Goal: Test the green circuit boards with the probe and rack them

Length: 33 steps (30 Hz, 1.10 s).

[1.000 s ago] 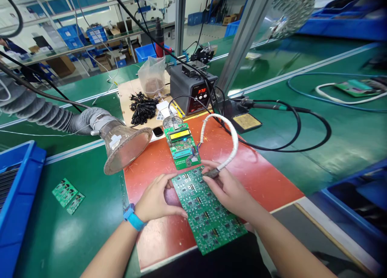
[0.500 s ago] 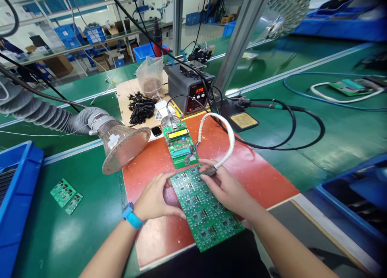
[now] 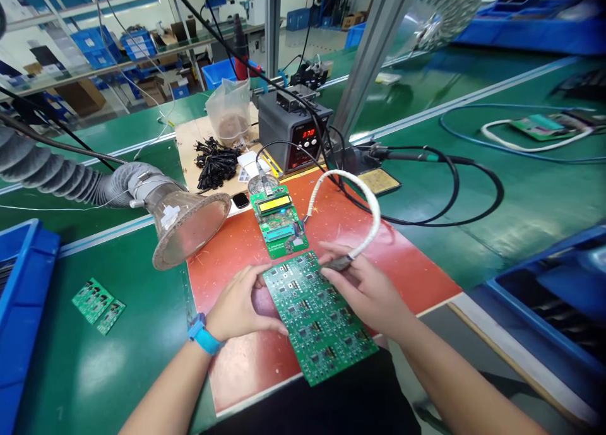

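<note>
A large green circuit board panel lies tilted over the front edge of the red mat. My left hand holds its left edge, fingers at the upper corner and thumb lower down. My right hand grips a dark connector on the end of a white wrapped cable, over the panel's upper right part. The connector's tip is too small to make out. Just behind the panel sits a green board with a lit yellow display, joined to the cable.
A fume extractor nozzle hangs at left. Behind the mat stand a soldering station, black parts and a plastic bag. Small boards lie at left. Blue bins flank the bench, and black cables loop at right.
My right hand has moved slightly right with the connector, away from the panel's top edge, and the white cable bows further right. My left hand keeps its hold. The whole view has shifted slightly.
</note>
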Each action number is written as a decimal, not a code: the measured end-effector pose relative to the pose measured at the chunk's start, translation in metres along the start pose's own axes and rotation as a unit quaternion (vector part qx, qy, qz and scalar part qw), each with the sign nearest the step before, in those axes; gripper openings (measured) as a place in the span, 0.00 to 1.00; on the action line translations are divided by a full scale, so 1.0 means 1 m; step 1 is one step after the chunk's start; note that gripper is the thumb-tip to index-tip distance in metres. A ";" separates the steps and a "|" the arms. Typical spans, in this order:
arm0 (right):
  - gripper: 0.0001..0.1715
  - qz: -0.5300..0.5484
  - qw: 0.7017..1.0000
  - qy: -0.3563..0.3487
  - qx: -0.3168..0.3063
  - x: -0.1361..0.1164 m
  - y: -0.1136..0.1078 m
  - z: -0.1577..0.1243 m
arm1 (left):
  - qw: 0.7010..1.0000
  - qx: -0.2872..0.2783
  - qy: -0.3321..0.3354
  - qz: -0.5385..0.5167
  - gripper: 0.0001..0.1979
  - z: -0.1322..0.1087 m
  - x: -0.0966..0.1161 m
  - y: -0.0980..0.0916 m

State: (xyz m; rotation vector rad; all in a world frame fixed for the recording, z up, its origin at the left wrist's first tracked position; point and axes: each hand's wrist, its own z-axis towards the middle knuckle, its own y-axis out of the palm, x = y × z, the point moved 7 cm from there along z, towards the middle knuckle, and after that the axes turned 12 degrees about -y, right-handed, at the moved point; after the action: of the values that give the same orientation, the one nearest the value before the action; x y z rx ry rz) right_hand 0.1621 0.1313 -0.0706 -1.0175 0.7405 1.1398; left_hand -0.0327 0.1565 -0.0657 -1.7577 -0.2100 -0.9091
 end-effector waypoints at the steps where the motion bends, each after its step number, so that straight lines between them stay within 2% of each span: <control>1: 0.21 0.004 1.000 0.005 0.008 0.000 -0.002 -0.004 | 1.000 0.001 0.001 0.001 0.48 0.000 0.001 0.000; 8: 0.20 -0.034 0.999 0.010 -0.006 -0.002 -0.005 -0.020 | 1.000 0.010 0.004 0.017 0.48 0.001 0.003 0.000; 16: 0.20 -0.052 0.998 0.008 -0.018 0.000 -0.003 -0.019 | 1.000 0.010 0.012 0.025 0.48 0.001 0.004 -0.001; 23: 0.20 -0.105 0.992 -0.024 -0.063 -0.012 0.000 -0.015 | 1.000 0.007 0.003 0.018 0.48 0.000 0.003 0.000; 33: 0.17 -0.126 0.989 -0.057 -0.051 -0.015 0.003 -0.012 | 1.000 -0.001 -0.003 -0.002 0.49 0.000 0.000 0.001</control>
State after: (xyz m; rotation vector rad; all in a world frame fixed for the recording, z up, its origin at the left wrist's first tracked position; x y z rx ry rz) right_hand 0.1554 0.1149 -0.0626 -1.0880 0.4517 1.0147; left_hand -0.0321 0.1559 -0.0660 -1.7630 -0.2154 -0.9074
